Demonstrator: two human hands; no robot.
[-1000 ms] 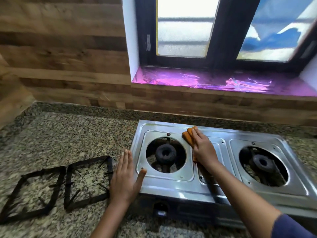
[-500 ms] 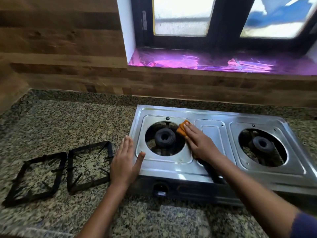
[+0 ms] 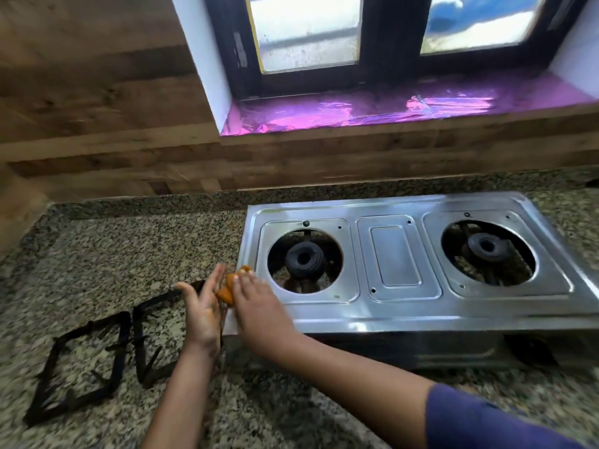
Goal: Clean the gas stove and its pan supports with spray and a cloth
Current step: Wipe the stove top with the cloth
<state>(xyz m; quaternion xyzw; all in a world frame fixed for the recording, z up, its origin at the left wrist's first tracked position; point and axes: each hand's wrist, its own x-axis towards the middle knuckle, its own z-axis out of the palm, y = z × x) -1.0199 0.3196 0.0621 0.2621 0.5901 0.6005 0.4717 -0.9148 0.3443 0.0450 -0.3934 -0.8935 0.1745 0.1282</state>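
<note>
While my right hand [image 3: 256, 306] presses the orange cloth [image 3: 231, 285] against the left edge of the stove [image 3: 405, 314], my left hand [image 3: 202, 306] stands open and upright just beside it, palm turned toward the cloth, fingers straight and gripping nothing. My right hand lies mostly flat over the cloth, so I hold it down under my fingers rather than in a fist. I judge that I am wiping the stove's top plate and have reached its left rim; my open left hand looks set to catch whatever the cloth pushes off the edge, or to take the cloth, and I cannot tell which.

Both pan supports [image 3: 107, 354] lie off the stove on the table [image 3: 123, 251], side by side to the left, the nearer one just behind my left hand. They look untouched, so I judge they are the step to come. Next I need a firm sweep along the rim without dragging crumbs onto the table, then a reach left for the supports. I see no spray bottle anywhere in view.

Both burners [image 3: 304, 259] sit bare in their round openings, and the steel plate shines. My table is speckled granite. Behind it runs a wood-patterned wall [image 3: 97, 102], and above that a dark-framed window [image 3: 389, 37] with a shiny purple sill [image 3: 372, 110]
</note>
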